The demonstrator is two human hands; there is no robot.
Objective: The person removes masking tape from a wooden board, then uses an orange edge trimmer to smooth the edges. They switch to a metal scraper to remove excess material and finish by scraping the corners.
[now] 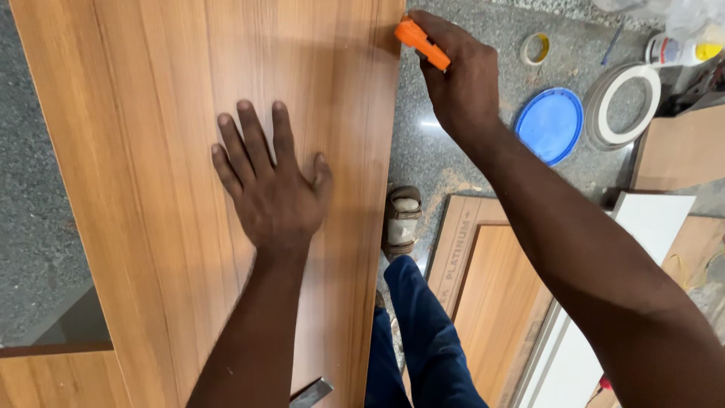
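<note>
A large wood-grain laminate board (151, 151) fills the left and middle of the head view. My left hand (268, 181) lies flat on it, palm down with fingers spread. My right hand (457, 79) is closed around an orange-handled tool (421, 41), whose tip sits at the board's right edge near the top. The tool's working end is hidden by the board edge and my fingers.
On the grey speckled floor lie a blue round lid (551, 125), a white coil of edge banding (623, 102), a small tape roll (535, 47) and a white glue bottle (680, 51). More wood panels (491, 295) lie at lower right. My sandalled foot (402, 219) and blue trouser leg show below.
</note>
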